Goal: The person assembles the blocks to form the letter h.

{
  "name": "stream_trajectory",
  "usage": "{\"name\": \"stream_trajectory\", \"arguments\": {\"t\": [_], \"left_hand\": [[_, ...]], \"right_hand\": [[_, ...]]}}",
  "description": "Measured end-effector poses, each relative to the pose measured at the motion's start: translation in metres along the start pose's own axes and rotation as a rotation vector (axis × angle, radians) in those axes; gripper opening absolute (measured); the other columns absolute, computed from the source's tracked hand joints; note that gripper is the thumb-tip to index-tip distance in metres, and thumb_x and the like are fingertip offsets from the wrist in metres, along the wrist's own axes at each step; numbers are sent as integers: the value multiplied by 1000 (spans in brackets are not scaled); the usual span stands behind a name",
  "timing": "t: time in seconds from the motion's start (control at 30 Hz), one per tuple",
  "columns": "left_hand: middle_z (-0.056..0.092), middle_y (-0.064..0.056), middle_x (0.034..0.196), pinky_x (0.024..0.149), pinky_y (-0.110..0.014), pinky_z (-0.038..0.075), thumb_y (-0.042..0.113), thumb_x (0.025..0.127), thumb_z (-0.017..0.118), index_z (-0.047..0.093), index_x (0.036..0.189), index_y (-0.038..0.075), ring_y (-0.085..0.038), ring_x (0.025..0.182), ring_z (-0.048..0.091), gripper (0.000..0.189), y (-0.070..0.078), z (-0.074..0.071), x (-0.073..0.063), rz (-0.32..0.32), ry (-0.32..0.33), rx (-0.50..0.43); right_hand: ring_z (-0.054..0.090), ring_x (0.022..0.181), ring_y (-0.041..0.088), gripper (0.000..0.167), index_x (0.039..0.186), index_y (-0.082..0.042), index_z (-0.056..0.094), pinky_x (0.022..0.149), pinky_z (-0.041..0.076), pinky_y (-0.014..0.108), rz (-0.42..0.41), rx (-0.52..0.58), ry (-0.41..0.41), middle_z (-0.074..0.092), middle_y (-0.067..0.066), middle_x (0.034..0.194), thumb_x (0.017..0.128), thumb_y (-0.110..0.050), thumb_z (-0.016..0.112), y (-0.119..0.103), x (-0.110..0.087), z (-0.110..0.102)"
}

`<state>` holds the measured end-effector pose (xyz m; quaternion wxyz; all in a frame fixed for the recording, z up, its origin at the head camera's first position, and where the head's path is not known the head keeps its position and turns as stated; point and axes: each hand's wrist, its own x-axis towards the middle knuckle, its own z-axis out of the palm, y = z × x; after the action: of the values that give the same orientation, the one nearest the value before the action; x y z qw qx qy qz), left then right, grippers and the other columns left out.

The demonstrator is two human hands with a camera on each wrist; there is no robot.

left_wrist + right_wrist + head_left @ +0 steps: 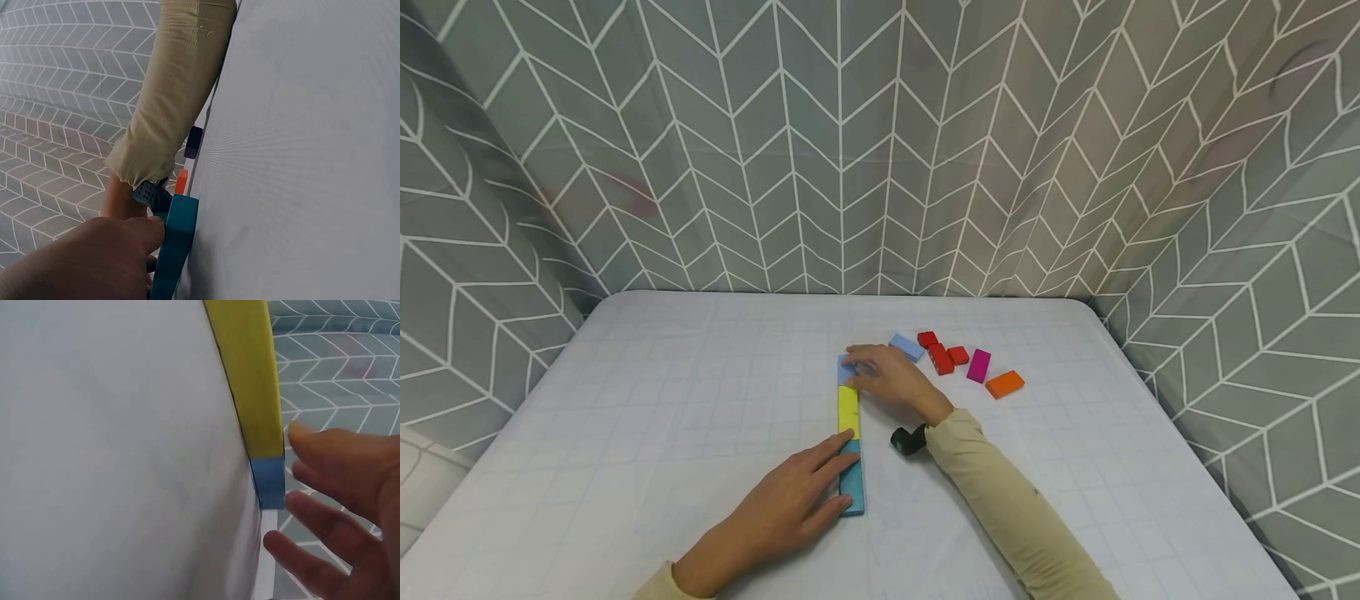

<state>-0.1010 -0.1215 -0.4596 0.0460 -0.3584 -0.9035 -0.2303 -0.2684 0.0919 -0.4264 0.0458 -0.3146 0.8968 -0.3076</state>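
Three blocks lie end to end along a 6-to-12 o'clock line on a white-covered table (pixel 587 417): teal block (pixel 852 483) nearest, yellow block (pixel 847 408), then blue block (pixel 270 484); the left hand (pixel 797 492), fingers loosely extended, rests on teal from 8 o'clock; the right hand (pixel 891 375), fingertips apart, is at blue; this looks like squaring the row, best done holding teal lightly, nudging blue straight toward 6; loose blocks (pixel 941 359) sit at 2 to 3 o'clock from blue; no containers show.
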Motion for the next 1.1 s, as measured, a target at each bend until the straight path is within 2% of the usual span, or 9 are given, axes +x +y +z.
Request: {"name": "stream_trajectory", "arguments": {"t": [0.1,0.23,0.33,0.4,0.6,0.67,0.9,1.1], "left_hand": [[37,-6,165,108,-46,48,46,107,56,55,151,14,-22,142,47,54,1,0,0,-14,-11,4],[37,-5,165,108,-45,48,46,107,56,54,151,15,-22,142,46,54,2,-1,0,-21,-15,-1],[37,-5,165,108,-45,47,46,107,55,54,151,15,-22,142,46,54,3,-1,1,-23,-19,-11],[37,-4,165,108,-45,47,46,107,55,54,151,15,-22,142,46,54,3,-1,1,-22,-18,-14],[38,-6,164,107,-45,48,45,107,55,56,150,13,-22,141,48,53,1,0,0,-2,7,-7],[38,-6,164,107,-46,48,45,107,56,56,150,13,-23,141,48,53,1,-1,0,-1,10,-5],[37,-5,165,107,-46,48,48,108,53,55,151,14,-22,141,47,55,2,-2,0,-12,-4,-3],[37,-5,165,107,-46,48,48,108,53,55,151,15,-22,142,47,54,2,-2,1,-23,-15,-13]], "right_hand": [[50,139,26,41,137,-12,69,114,41,46,40,-6,33,59,6,148,97,-19,76,2,-4,-6],[51,138,27,43,138,-15,68,113,43,48,94,-7,109,60,5,147,96,-15,76,9,-8,-14],[52,138,27,43,138,-15,68,112,43,47,134,-25,137,60,5,146,96,-12,76,17,-12,-20],[51,138,28,42,137,-13,68,113,42,47,137,-58,137,60,7,146,96,-9,75,22,-15,-25],[53,136,34,39,134,-2,68,116,38,48,54,-190,99,61,15,143,96,0,69,41,-17,-35],[52,136,36,39,135,0,67,116,38,49,55,-208,73,60,17,144,96,0,68,44,-18,-37],[51,135,42,40,132,4,68,115,39,51,78,-184,40,58,21,145,92,-1,71,48,-24,-44],[59,124,41,39,129,5,67,108,46,52,74,-159,45,63,22,136,91,-1,75,51,-30,-48]]}}
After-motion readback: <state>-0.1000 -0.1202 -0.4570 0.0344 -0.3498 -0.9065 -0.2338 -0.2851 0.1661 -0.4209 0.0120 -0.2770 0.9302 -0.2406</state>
